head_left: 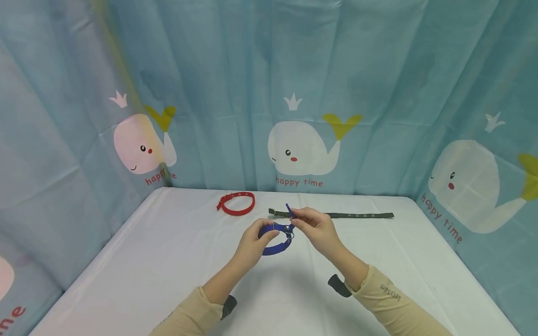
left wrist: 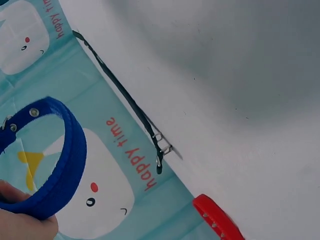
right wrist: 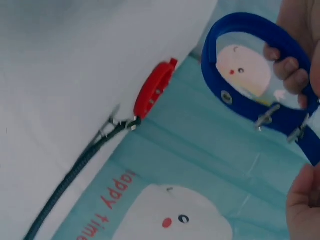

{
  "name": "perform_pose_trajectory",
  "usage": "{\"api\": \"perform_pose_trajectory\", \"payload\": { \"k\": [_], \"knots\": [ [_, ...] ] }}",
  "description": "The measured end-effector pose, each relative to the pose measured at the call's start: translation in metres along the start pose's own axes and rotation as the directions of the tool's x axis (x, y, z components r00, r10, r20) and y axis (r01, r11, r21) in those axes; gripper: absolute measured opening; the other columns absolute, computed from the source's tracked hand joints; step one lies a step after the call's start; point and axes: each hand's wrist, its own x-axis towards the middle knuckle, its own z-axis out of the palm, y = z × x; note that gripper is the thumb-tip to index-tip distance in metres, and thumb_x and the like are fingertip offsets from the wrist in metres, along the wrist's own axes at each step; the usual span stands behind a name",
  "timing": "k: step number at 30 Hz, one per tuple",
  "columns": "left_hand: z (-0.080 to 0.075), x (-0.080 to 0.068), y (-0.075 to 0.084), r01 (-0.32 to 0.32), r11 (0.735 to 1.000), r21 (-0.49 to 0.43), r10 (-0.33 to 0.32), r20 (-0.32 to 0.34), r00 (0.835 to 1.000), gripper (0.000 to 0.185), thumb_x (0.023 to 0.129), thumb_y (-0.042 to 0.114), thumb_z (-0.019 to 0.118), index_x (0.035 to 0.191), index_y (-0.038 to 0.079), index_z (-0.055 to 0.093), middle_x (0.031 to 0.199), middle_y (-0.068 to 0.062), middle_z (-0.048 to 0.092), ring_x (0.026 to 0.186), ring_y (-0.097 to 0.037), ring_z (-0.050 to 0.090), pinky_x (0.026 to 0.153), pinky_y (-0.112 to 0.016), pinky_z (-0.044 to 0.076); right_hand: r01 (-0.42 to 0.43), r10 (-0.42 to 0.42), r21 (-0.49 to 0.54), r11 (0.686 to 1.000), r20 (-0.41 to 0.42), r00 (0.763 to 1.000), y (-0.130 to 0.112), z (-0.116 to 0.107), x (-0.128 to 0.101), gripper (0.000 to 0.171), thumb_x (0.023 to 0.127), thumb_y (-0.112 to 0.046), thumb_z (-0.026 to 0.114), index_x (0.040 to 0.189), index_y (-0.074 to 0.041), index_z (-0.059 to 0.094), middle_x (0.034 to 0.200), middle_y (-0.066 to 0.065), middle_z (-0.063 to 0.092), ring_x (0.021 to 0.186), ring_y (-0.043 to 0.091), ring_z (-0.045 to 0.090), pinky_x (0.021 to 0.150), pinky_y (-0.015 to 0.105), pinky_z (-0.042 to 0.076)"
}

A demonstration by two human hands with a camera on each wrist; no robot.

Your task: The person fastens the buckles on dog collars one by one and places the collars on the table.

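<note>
A blue collar [head_left: 275, 239] with eyelets and a metal buckle is held in a loop above the table. My left hand [head_left: 252, 242] grips the loop on its left side; the blue collar [left wrist: 60, 165] fills the lower left of the left wrist view. My right hand [head_left: 313, 224] pinches the strap's free end near the buckle [head_left: 289, 229]. The right wrist view shows the blue collar [right wrist: 250, 65] as a loop with the left hand's fingers [right wrist: 287, 62] curled on it.
A red collar [head_left: 237, 203], buckled into a ring, lies at the back of the white table [head_left: 168, 261]. A dark green collar [head_left: 336, 215] lies flat and straight behind my hands. Blue whale-print curtains [head_left: 294, 93] close in the table.
</note>
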Motion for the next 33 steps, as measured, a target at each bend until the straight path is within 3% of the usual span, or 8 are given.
{"api": "perform_pose_trajectory", "payload": {
  "k": [3, 6, 11, 14, 19, 22, 26, 33],
  "knots": [
    [-0.001, 0.001, -0.001, -0.031, 0.999, 0.035, 0.031, -0.005, 1.000, 0.028, 0.096, 0.019, 0.062, 0.117, 0.000, 0.057, 0.116, -0.016, 0.063, 0.105, -0.031, 0.061, 0.090, -0.048, 0.050, 0.100, -0.097, -0.120, 0.988, 0.032, 0.995, 0.002, -0.003, 0.002, 0.022, 0.085, 0.010, 0.067, 0.107, 0.010, 0.068, 0.096, 0.018, 0.070, 0.085, 0.019, 0.066, 0.075, 0.025, 0.054],
    [-0.001, 0.001, -0.002, -0.063, 0.996, 0.056, 0.064, -0.009, 0.998, 0.028, 0.096, 0.018, 0.062, 0.116, -0.001, 0.058, 0.118, -0.018, 0.061, 0.106, -0.033, 0.060, 0.090, -0.049, 0.050, 0.215, -0.201, -0.273, 0.938, 0.078, 0.977, 0.002, -0.007, 0.003, 0.025, 0.079, 0.012, 0.071, 0.103, 0.007, 0.071, 0.094, 0.013, 0.072, 0.085, 0.025, 0.068, 0.074, 0.029, 0.056],
    [-0.001, 0.001, -0.002, -0.102, 0.992, 0.074, 0.103, -0.011, 0.995, 0.027, 0.096, 0.016, 0.063, 0.115, -0.001, 0.058, 0.119, -0.019, 0.059, 0.109, -0.035, 0.058, 0.091, -0.050, 0.049, 0.370, -0.309, -0.497, 0.785, 0.205, 0.929, 0.001, -0.009, 0.002, 0.028, 0.075, 0.012, 0.075, 0.101, 0.004, 0.073, 0.091, 0.011, 0.070, 0.085, 0.023, 0.067, 0.073, 0.027, 0.056],
    [0.000, 0.002, -0.001, -0.130, 0.986, 0.101, 0.132, -0.013, 0.991, 0.024, 0.095, 0.015, 0.063, 0.114, 0.000, 0.058, 0.116, -0.017, 0.059, 0.106, -0.033, 0.058, 0.089, -0.049, 0.050, 0.435, -0.340, -0.575, 0.693, 0.272, 0.900, 0.000, -0.009, 0.002, 0.028, 0.074, 0.013, 0.076, 0.100, 0.004, 0.073, 0.090, 0.010, 0.068, 0.083, 0.023, 0.065, 0.072, 0.026, 0.055],
    [0.002, 0.002, -0.003, -0.200, 0.964, 0.177, 0.205, -0.011, 0.979, 0.022, 0.093, 0.013, 0.066, 0.110, 0.001, 0.059, 0.110, -0.014, 0.060, 0.099, -0.027, 0.057, 0.084, -0.043, 0.054, 0.491, -0.354, -0.661, 0.568, 0.341, 0.871, -0.002, -0.006, 0.000, 0.028, 0.072, 0.017, 0.075, 0.097, 0.005, 0.073, 0.090, 0.011, 0.067, 0.081, 0.022, 0.064, 0.071, 0.026, 0.055],
    [0.002, 0.002, -0.004, -0.228, 0.951, 0.208, 0.237, -0.019, 0.971, 0.021, 0.092, 0.013, 0.067, 0.108, 0.001, 0.060, 0.107, -0.012, 0.060, 0.096, -0.025, 0.056, 0.081, -0.040, 0.054, 0.493, -0.329, -0.708, 0.506, 0.370, 0.869, -0.002, -0.003, -0.001, 0.027, 0.072, 0.015, 0.076, 0.097, 0.005, 0.073, 0.092, 0.011, 0.067, 0.083, 0.022, 0.062, 0.071, 0.025, 0.055],
    [0.003, 0.003, -0.004, -0.252, 0.940, 0.228, 0.266, -0.031, 0.964, 0.020, 0.091, 0.012, 0.068, 0.106, 0.002, 0.061, 0.104, -0.011, 0.061, 0.094, -0.024, 0.055, 0.079, -0.038, 0.054, 0.488, -0.304, -0.739, 0.465, 0.384, 0.872, -0.005, 0.000, -0.002, 0.026, 0.074, 0.012, 0.077, 0.099, 0.005, 0.073, 0.093, 0.011, 0.066, 0.084, 0.022, 0.060, 0.070, 0.023, 0.054],
    [0.003, 0.001, -0.001, -0.259, 0.935, 0.243, 0.277, -0.046, 0.960, 0.023, 0.088, 0.011, 0.072, 0.107, 0.003, 0.063, 0.103, -0.009, 0.062, 0.095, -0.023, 0.057, 0.080, -0.039, 0.055, 0.501, -0.328, -0.737, 0.453, 0.385, 0.863, -0.007, 0.001, -0.002, 0.025, 0.074, 0.010, 0.078, 0.098, 0.005, 0.073, 0.090, 0.011, 0.065, 0.080, 0.020, 0.058, 0.068, 0.023, 0.053]
  ]
}}
